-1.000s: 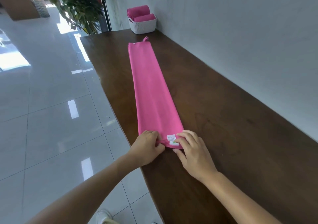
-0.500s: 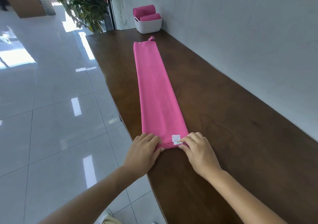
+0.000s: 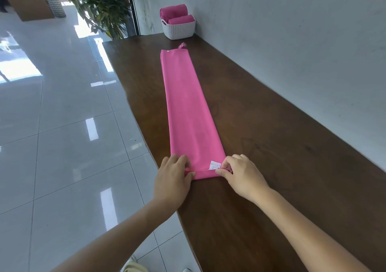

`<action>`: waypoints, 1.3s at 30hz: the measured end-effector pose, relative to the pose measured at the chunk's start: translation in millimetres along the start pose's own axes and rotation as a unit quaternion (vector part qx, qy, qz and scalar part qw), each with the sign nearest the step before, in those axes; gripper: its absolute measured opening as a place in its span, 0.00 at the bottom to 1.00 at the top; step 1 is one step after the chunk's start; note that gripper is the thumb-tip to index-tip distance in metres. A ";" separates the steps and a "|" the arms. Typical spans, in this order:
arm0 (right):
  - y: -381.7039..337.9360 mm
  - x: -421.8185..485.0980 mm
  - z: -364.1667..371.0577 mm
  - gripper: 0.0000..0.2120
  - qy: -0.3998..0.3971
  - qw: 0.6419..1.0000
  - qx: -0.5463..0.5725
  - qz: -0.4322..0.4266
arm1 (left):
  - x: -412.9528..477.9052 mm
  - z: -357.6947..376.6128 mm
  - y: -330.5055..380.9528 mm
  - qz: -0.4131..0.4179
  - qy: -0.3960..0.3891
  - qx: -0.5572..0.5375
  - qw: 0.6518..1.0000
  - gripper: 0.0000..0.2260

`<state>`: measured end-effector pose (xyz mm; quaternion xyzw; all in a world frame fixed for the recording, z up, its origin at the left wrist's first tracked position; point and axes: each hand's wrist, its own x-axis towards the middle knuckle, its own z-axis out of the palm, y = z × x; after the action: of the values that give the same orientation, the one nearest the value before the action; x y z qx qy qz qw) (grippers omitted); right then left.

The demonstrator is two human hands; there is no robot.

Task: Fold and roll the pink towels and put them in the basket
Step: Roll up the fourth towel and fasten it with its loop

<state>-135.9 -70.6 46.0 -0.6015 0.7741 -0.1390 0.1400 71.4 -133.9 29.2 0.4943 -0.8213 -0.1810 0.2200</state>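
A pink towel [image 3: 186, 108], folded into a long narrow strip, lies flat along the dark wooden table [image 3: 271, 150], pointing away from me. Its near end carries a small white label. My left hand [image 3: 173, 177] pinches the near left corner and my right hand [image 3: 240, 175] pinches the near right corner, with the end turned over into a first small fold. At the far end of the table a white woven basket [image 3: 179, 29] stands against the wall with two rolled pink towels [image 3: 175, 13] in it.
A grey wall runs along the table's right side. The table's left edge drops to a glossy tiled floor [image 3: 52, 125]. A potted plant [image 3: 102, 6] stands beyond the far left corner. A wooden counter and another basket [image 3: 55, 6] sit far off.
My hands have spread apart to the two near corners of the towel, and the near end has turned over into a slightly larger fold. The view has shifted a little.
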 end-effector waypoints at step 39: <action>4.4 6.1 29.2 0.06 0.109 0.987 0.113 -0.008 | 32.6 3.1 -15.1 -0.073 -0.037 -0.058 0.995 0.13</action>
<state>-130.1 -76.8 17.1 -0.5690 0.7592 -0.2919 0.1206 67.3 -169.4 24.9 0.5321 -0.7788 -0.2619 0.2044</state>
